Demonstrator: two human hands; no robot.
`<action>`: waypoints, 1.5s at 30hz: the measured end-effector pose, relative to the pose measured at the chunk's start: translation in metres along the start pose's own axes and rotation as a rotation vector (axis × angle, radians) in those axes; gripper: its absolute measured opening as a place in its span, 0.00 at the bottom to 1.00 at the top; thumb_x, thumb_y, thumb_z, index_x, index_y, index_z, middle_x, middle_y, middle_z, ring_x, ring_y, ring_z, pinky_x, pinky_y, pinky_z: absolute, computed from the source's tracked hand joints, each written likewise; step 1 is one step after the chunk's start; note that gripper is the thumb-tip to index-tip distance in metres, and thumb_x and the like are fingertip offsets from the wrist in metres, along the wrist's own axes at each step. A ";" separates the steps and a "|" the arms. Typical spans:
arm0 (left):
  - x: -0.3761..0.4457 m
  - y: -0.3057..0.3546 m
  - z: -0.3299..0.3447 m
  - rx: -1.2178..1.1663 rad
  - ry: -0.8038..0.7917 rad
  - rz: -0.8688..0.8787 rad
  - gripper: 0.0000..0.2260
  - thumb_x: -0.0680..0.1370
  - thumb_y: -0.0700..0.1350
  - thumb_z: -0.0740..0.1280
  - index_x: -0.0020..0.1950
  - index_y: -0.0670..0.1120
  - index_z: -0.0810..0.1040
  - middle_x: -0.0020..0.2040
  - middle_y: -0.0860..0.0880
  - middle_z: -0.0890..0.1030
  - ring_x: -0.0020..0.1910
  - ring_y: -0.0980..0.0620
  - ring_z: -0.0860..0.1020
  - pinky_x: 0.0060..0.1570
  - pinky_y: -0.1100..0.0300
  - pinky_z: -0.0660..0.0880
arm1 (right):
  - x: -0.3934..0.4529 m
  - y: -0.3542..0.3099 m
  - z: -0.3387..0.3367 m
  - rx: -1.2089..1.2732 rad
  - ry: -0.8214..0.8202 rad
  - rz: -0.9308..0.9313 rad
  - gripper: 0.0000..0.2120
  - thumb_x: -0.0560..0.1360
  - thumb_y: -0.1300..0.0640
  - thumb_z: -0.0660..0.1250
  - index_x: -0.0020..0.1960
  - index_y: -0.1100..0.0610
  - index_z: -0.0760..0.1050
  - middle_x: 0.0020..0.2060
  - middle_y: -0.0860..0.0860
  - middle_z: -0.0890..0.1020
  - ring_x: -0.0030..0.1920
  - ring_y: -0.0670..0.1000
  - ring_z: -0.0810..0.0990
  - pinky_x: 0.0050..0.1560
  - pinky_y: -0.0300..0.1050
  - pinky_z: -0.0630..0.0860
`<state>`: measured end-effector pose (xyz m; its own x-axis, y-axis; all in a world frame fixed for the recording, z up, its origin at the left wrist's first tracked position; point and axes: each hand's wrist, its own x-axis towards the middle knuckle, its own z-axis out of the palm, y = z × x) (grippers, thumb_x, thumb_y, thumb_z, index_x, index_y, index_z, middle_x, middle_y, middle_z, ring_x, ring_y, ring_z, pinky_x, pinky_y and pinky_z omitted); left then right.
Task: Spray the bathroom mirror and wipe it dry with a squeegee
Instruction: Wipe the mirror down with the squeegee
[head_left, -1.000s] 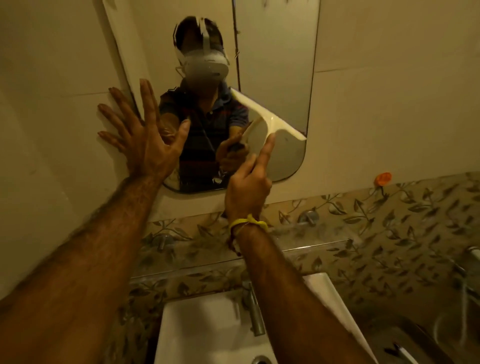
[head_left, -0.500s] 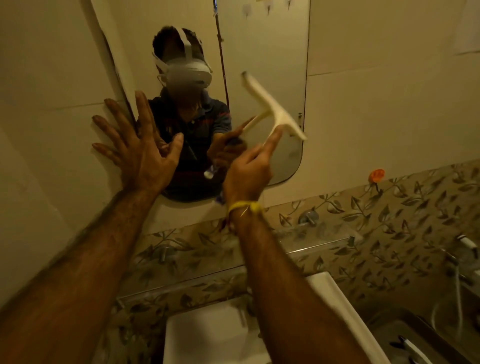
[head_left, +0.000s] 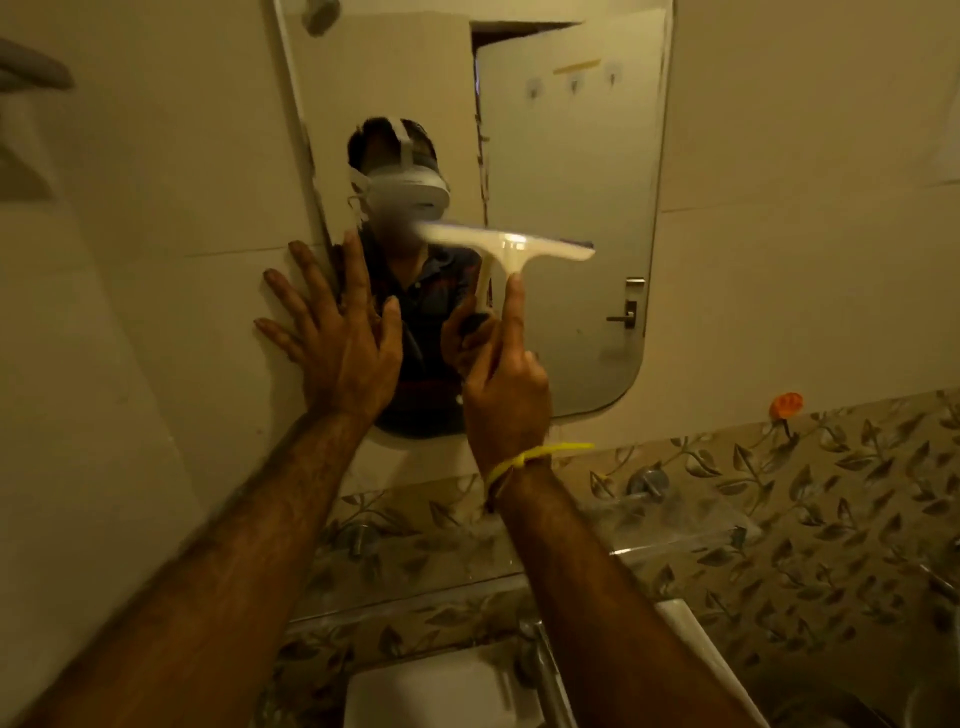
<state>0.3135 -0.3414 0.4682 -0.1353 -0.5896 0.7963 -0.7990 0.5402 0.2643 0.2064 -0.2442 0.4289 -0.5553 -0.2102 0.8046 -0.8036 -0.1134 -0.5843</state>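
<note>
The right hand (head_left: 506, 384) is closed round the handle of the squeegee (head_left: 511, 248), forefinger laid straight up the stem to just under the head, with the pale blade lying level above the knuckles; its left end is smeared by motion, so whether the rubber edge actually touches the glass cannot be told for sure. The left hand (head_left: 337, 338) holds nothing: it is spread wide and flat, palm pressed on the wall tile with its inner fingers lapping over the left edge of the mirror (head_left: 571, 182), just beside the right hand. The risk from here, I judge, is a streaked pass: a blade that meets the glass tilted or lightly would skip and leave lines of wet. The braced left fingers may also smudge that edge, and they sit where a leftward stroke would run into them. Below the wrists, the tap (head_left: 545, 675) and basin (head_left: 441, 696) would catch any drips
</note>
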 end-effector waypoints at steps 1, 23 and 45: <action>0.001 -0.001 -0.001 -0.008 -0.007 -0.004 0.33 0.85 0.59 0.56 0.84 0.55 0.42 0.83 0.40 0.39 0.81 0.31 0.39 0.72 0.22 0.43 | -0.017 0.004 0.001 -0.018 -0.055 -0.018 0.29 0.83 0.56 0.56 0.80 0.46 0.48 0.30 0.48 0.73 0.27 0.45 0.71 0.28 0.39 0.73; -0.032 -0.042 0.013 -0.325 -0.044 0.001 0.30 0.84 0.55 0.47 0.84 0.47 0.45 0.84 0.46 0.40 0.82 0.46 0.37 0.76 0.36 0.30 | -0.022 0.021 -0.011 -0.504 -0.456 -0.686 0.31 0.74 0.63 0.61 0.76 0.48 0.65 0.27 0.56 0.72 0.19 0.56 0.68 0.20 0.42 0.62; -0.047 -0.004 0.013 -0.162 -0.118 -0.197 0.33 0.82 0.66 0.48 0.83 0.58 0.38 0.83 0.42 0.37 0.81 0.34 0.37 0.73 0.24 0.43 | -0.010 0.063 -0.055 -0.507 -0.547 -0.623 0.31 0.79 0.61 0.61 0.78 0.44 0.56 0.30 0.56 0.74 0.23 0.57 0.72 0.23 0.48 0.74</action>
<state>0.3153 -0.3239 0.4224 -0.0613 -0.7538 0.6543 -0.7138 0.4913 0.4991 0.1497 -0.1962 0.3897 0.0747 -0.6909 0.7191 -0.9878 0.0475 0.1482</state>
